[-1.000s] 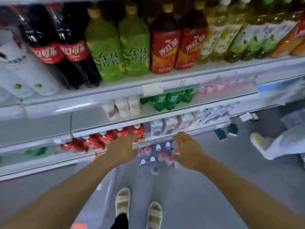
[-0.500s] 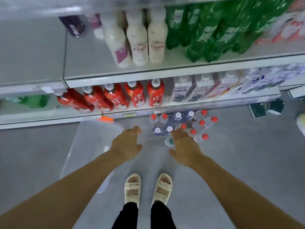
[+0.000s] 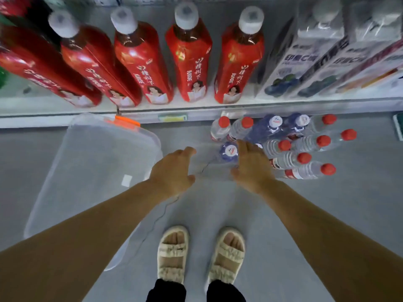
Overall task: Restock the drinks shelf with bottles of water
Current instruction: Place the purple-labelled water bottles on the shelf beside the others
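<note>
Reaching down toward the floor (image 3: 327, 214), both hands are spread open and hold nothing. The left hand (image 3: 172, 171) hangs just beside the bin (image 3: 91, 171), thumb apart from the fingers. The right hand (image 3: 250, 166) has straight fingers over a blue-capped bottle (image 3: 227, 150); whether it touches cannot be told. The water bottles (image 3: 283, 142), red and blue caps, stand clustered on the floor against the front edge of the shelf (image 3: 218, 105). The clear bin's contents cannot be made out. On the shelf stand red juice bottles (image 3: 187, 57) and cartons (image 3: 305, 62).
</note>
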### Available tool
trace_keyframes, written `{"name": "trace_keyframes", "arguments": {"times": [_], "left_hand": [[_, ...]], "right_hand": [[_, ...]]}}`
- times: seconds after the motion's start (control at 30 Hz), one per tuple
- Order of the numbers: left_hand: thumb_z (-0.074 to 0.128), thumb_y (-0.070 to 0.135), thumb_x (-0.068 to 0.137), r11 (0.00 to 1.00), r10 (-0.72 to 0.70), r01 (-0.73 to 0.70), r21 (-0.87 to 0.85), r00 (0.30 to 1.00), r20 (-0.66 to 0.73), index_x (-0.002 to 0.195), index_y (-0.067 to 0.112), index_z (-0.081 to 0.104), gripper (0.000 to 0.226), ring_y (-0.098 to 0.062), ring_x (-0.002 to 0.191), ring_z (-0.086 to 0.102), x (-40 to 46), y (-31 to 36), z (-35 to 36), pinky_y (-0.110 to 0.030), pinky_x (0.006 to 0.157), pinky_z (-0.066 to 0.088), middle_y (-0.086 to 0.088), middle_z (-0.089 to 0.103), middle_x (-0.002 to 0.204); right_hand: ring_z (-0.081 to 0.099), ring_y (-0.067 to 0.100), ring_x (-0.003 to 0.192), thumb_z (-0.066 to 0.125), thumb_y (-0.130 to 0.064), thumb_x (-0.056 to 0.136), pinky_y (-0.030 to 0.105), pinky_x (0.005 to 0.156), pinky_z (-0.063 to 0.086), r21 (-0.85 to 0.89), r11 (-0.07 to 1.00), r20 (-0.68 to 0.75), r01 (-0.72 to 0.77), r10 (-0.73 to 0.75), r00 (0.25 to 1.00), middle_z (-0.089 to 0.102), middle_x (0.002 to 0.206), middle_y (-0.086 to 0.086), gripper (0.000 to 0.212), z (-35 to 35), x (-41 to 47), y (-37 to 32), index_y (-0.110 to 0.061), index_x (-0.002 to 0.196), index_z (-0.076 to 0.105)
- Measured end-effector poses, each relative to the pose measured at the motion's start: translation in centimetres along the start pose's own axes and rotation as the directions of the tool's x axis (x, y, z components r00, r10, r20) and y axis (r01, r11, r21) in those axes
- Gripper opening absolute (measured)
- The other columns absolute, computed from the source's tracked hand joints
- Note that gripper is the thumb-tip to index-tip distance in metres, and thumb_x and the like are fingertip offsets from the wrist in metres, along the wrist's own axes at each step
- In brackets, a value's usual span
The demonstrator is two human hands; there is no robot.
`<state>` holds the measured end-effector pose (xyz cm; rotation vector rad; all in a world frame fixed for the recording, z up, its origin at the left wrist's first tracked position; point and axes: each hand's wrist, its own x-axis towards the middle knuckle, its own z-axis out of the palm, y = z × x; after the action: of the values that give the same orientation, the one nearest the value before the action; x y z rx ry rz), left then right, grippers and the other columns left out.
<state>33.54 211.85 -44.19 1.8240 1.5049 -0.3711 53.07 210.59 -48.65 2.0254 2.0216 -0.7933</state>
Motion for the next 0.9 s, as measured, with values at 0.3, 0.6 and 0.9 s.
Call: {"name": "trace_keyframes", "arguments": {"times": [0.3, 0.6, 0.9], "left_hand": [[0.062, 0.027, 0.086, 1.000, -0.012, 0.013, -0.027, 1.000, 0.025, 0.139, 0.021, 0.031, 0.061, -0.025, 0.116, 0.052, 4.3, -2.3, 4.2, -0.040, 0.097, 0.046, -0.006, 0.051, 0.131], [0.063, 0.027, 0.087, 1.000, -0.002, 0.002, -0.024, 1.000, 0.006, 0.138, 0.021, 0.031, 0.061, -0.023, 0.117, 0.052, 4.7, -2.2, 3.2, -0.035, 0.097, 0.046, -0.004, 0.050, 0.133], [0.065, 0.027, 0.086, 1.000, 0.022, -0.022, -0.008, 1.000, 0.007, 0.138, 0.022, 0.031, 0.063, -0.023, 0.114, 0.054, 0.6, 1.3, -2.3, -0.032, 0.094, 0.047, -0.003, 0.050, 0.135]], "right_hand": [[0.049, 0.031, 0.120, 0.078, -0.044, 0.069, 0.049, 0.114, 0.012, -0.292, 0.955, -0.087, 0.044, -0.072, 0.994, 0.058, 0.123, 0.012, 0.078, 5.2, 4.8, 1.1, -0.009, 0.131, 0.045], [0.061, 0.022, 0.050, 0.094, -0.031, 0.034, 0.027, 0.061, 0.051, -0.266, 0.957, -0.245, 0.114, -0.181, 0.952, 0.064, 0.058, 0.006, 0.053, 5.9, 6.5, 0.9, -0.008, 0.070, 0.063], [0.062, 0.027, 0.095, 0.072, -0.043, 0.072, 0.031, 0.076, 0.046, 0.104, 0.994, -0.177, -0.016, 0.034, 0.984, 0.065, 0.101, 0.008, 0.054, -5.2, 1.3, -0.3, -0.012, 0.112, 0.055]]}}
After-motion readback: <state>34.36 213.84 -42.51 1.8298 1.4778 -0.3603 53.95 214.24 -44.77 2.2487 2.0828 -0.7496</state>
